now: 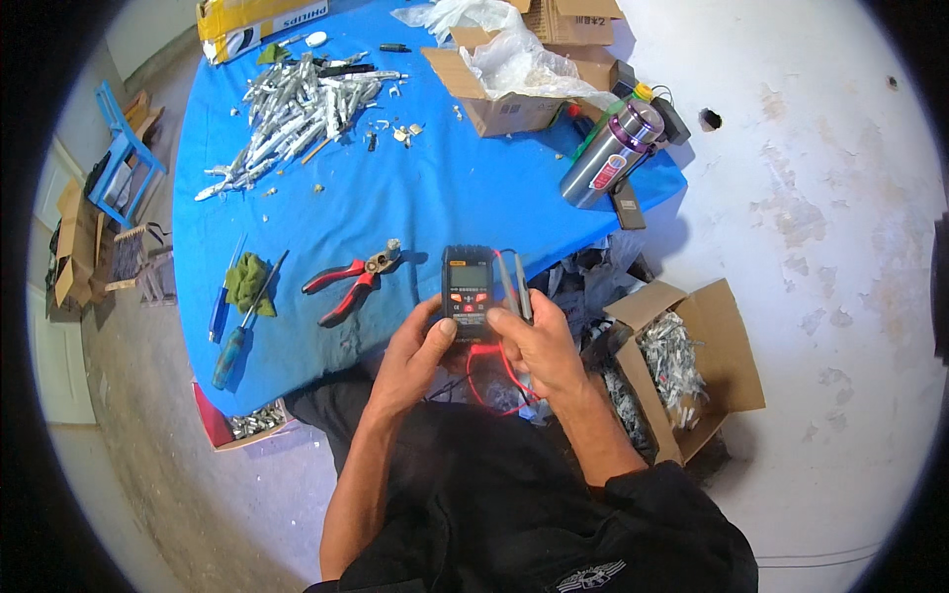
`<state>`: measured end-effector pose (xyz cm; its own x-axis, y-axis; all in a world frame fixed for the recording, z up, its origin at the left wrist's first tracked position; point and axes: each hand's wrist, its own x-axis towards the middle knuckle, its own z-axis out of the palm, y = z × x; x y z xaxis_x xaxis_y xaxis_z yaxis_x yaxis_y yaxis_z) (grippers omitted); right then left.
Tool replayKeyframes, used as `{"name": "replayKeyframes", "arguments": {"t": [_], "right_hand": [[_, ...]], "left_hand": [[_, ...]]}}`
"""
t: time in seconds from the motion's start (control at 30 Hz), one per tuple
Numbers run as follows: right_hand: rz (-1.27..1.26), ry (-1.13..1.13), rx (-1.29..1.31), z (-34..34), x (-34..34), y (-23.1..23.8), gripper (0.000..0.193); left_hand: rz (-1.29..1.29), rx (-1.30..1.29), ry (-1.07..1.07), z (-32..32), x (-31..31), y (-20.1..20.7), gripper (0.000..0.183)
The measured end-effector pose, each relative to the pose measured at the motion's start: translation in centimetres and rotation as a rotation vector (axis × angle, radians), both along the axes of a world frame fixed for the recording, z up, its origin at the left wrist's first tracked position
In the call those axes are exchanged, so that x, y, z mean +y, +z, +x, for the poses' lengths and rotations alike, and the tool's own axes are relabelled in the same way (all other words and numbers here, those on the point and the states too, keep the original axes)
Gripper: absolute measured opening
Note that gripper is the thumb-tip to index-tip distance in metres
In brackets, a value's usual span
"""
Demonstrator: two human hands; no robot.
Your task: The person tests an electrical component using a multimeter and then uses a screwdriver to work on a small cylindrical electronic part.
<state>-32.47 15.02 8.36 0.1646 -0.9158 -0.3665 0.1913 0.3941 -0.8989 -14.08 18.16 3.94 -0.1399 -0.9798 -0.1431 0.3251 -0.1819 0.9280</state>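
A black handheld multimeter [469, 282] with a small screen and red buttons is upright at the table's near edge. My left hand [410, 358] is closed around its lower left side, thumb on the front. With a pair of metal tweezers [512, 282] in its grip, tips pointing away from me, my right hand [544, 348] also touches the meter's lower right corner with its thumb. A red test lead [473, 383] loops below the meter, between my wrists. Just left of the meter lie red-handled pliers [346, 287], jaws toward it.
Left on the blue-covered table [415, 178] lie screwdrivers [229, 358] and a green cloth [249, 285]. Farther back are a pile of silvery strips [297, 119], a cardboard box [504, 114] and a steel thermos [611, 158]. An open carton [727, 346] of scraps stands right of my arm.
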Motion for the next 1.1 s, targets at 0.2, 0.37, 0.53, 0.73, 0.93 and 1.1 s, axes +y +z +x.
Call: {"name": "replayKeyframes", "arguments": {"t": [0.2, 0.37, 0.53, 0.73, 0.93, 1.1], "right_hand": [[0.03, 0.0, -0.012, 0.3, -0.1, -0.3, 0.022], [0.033, -0.014, 0.0, 1.1, 0.0, -0.1, 0.028], [0.021, 0.003, 0.014, 1.5, -0.2, -0.2, 0.031], [0.04, 0.002, 0.005, 2.0, -0.4, -0.2, 0.034], [0.051, -0.024, -0.017, 2.1, -0.5, -0.8, 0.035], [0.018, -0.057, -0.025, 2.9, -0.4, -0.4, 0.029]], "left_hand": [[0.025, 0.067, -0.001, 0.4, 0.6, -0.4, 0.062], [0.03, 0.053, 0.008, 0.3, 0.9, 0.3, 0.069], [0.019, 0.033, 0.002, 0.6, 1.0, -0.4, 0.073], [0.025, 0.025, 0.016, 0.9, 1.1, -0.3, 0.075], [-0.009, -0.033, 0.003, 0.8, 1.0, -0.3, 0.073], [-0.024, -0.042, 0.006, 0.7, 1.0, -0.3, 0.072]]}}
